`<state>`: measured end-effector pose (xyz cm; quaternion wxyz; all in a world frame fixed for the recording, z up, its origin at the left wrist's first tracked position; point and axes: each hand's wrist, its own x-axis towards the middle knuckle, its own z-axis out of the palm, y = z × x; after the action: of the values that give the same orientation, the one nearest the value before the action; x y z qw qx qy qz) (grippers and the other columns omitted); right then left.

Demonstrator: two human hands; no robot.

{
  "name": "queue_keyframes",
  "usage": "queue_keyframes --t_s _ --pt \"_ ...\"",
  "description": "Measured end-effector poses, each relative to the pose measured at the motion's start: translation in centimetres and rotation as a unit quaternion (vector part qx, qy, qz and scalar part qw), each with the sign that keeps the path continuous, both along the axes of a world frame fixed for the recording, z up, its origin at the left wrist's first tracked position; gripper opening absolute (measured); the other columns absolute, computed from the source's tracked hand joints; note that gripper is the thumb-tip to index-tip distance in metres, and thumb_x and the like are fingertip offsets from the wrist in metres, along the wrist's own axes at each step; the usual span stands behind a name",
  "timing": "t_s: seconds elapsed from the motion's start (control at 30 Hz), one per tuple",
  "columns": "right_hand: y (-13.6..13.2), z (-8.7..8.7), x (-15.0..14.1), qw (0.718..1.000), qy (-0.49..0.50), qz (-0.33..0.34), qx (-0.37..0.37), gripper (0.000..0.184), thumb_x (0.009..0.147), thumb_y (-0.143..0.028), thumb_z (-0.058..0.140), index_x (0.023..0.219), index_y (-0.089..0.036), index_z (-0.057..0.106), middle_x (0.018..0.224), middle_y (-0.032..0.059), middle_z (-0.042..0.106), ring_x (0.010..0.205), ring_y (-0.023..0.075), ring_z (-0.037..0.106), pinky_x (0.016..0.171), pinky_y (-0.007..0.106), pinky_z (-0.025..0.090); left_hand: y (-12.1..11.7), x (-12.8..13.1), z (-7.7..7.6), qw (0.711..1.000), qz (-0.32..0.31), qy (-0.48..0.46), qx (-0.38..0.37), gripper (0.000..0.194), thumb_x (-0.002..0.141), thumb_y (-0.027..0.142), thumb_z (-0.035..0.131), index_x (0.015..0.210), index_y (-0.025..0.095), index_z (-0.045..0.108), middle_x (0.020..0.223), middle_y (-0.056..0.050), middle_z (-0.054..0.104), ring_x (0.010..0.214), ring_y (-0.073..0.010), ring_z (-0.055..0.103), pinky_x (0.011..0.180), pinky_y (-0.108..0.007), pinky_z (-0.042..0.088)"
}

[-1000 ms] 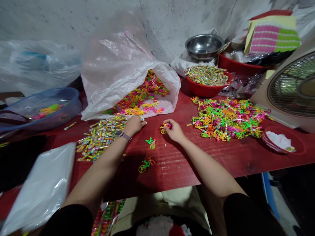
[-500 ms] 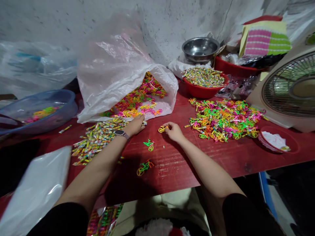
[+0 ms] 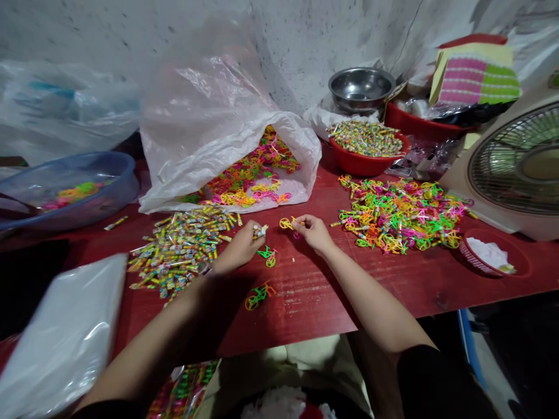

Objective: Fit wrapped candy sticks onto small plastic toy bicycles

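Between the fingers of my left hand [image 3: 241,247] are a few small wrapped candy sticks [image 3: 261,230], their light ends poking out to the right. Just left of that hand lies a heap of the same yellow-patterned sticks [image 3: 174,250]. My right hand [image 3: 315,233] pinches a yellow plastic toy bicycle [image 3: 286,223], a bit of pink showing under the fingers. On the red table [image 3: 314,308] below my hands lie a green and pink toy bicycle [image 3: 269,256] and a green, yellow and orange one [image 3: 259,295].
An open plastic bag [image 3: 209,134] of toy bicycles stands behind my hands. To the right are a mixed pile of bicycles and sticks [image 3: 402,215], a red bowl [image 3: 358,166] of sticks, a small red basket [image 3: 476,259] and a fan [image 3: 519,157]. A blue basin [image 3: 109,186] stands left.
My left hand has come back from the top of the heap toward me, now with candy sticks in its fingers. My right hand keeps the yellow bicycle, nearly in place.
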<state>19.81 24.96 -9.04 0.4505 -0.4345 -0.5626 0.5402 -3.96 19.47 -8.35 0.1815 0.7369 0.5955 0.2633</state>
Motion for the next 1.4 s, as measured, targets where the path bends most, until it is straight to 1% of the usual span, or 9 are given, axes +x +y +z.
queue_keyframes --t_s 0.13,0.27,0.47,0.7,0.87,1.0,1.17,1.3,1.4 --pt "-2.2 1.4 -1.2 0.976 0.173 0.109 -0.077 0.044 0.065 -0.049 0.090 0.089 -0.019 0.068 0.076 -0.0020 0.066 0.064 0.0105 0.054 0.062 0.024 0.042 -2.6 1.7 0.6 0.961 0.005 -0.272 -0.056 0.028 0.092 0.045 0.063 0.099 0.021 0.049 0.073 0.004 0.058 0.059 -0.0132 0.054 0.059 -0.025 0.043" --pt "-4.1 1.6 -2.6 0.968 0.193 0.137 -0.086 0.045 0.067 -0.051 0.092 0.090 -0.018 0.070 0.079 -0.0012 0.067 0.069 0.0111 0.056 0.068 0.024 0.045 -3.6 2.9 0.5 0.934 0.001 -0.348 -0.081 0.033 0.085 0.044 0.073 0.089 0.020 0.051 0.070 0.005 0.059 0.058 -0.0099 0.051 0.059 -0.023 0.042" --pt "-5.1 1.8 -3.2 0.971 0.168 0.141 -0.095 0.041 0.071 -0.051 0.090 0.084 -0.019 0.067 0.075 -0.0020 0.063 0.066 0.0110 0.053 0.065 0.024 0.042 -4.4 2.5 0.3 0.931 0.016 -0.356 -0.079 0.032 0.076 0.036 0.082 0.080 0.018 0.056 0.065 0.006 0.057 0.056 -0.0085 0.048 0.054 -0.021 0.038" --pt "-5.4 2.6 -2.9 0.975 0.134 0.153 -0.088 0.043 0.076 -0.054 0.086 0.086 -0.018 0.066 0.077 -0.0018 0.060 0.066 0.0108 0.051 0.065 0.025 0.040 -5.7 2.2 1.5 0.920 -0.040 -0.385 -0.059 0.028 0.080 0.032 0.081 0.072 0.016 0.059 0.060 0.005 0.057 0.053 -0.0073 0.046 0.052 -0.020 0.038" --pt "-5.7 2.8 -3.0 0.979 0.098 0.155 -0.083 0.048 0.073 -0.060 0.085 0.080 -0.019 0.060 0.071 -0.0031 0.057 0.062 0.0110 0.048 0.061 0.025 0.036 -5.8 2.0 1.9 0.913 -0.063 -0.390 -0.100 0.024 0.081 0.033 0.080 0.077 0.014 0.065 0.062 0.004 0.058 0.054 -0.0079 0.048 0.052 -0.021 0.040" --pt "-6.0 2.5 -3.2 0.993 0.016 0.114 -0.010 0.047 0.081 -0.063 0.075 0.079 -0.021 0.054 0.067 -0.0034 0.054 0.060 0.0128 0.046 0.059 0.027 0.035 -5.9 2.2 2.5 0.913 -0.057 -0.388 -0.109 0.024 0.084 0.032 0.075 0.073 0.014 0.065 0.055 0.005 0.056 0.050 -0.0074 0.046 0.050 -0.020 0.038" --pt "-6.3 2.0 -3.4 0.988 -0.095 0.043 0.112 0.034 0.093 -0.052 0.062 0.080 -0.023 0.052 0.072 -0.0010 0.053 0.068 0.0163 0.048 0.066 0.030 0.039 -5.9 2.8 2.9 0.931 -0.027 -0.357 -0.072 0.020 0.084 0.029 0.072 0.069 0.015 0.068 0.049 0.005 0.056 0.046 -0.0073 0.044 0.050 -0.020 0.038" --pt "-6.5 2.1 -3.4 0.980 -0.128 0.021 0.150 0.026 0.096 -0.043 0.059 0.080 -0.023 0.052 0.074 0.0003 0.055 0.072 0.0181 0.049 0.069 0.031 0.038 -5.8 2.7 3.0 0.937 -0.013 -0.341 -0.073 0.020 0.083 0.031 0.073 0.070 0.017 0.071 0.048 0.004 0.058 0.047 -0.0092 0.048 0.051 -0.021 0.040" --pt "-6.8 2.3 -3.6 0.982 -0.118 0.013 0.145 0.026 0.094 -0.042 0.063 0.079 -0.024 0.053 0.072 0.0000 0.054 0.071 0.0182 0.048 0.067 0.031 0.037 -5.7 2.3 3.0 0.935 -0.015 -0.339 -0.101 0.022 0.081 0.034 0.075 0.068 0.017 0.071 0.048 0.003 0.059 0.045 -0.0093 0.048 0.049 -0.021 0.038"
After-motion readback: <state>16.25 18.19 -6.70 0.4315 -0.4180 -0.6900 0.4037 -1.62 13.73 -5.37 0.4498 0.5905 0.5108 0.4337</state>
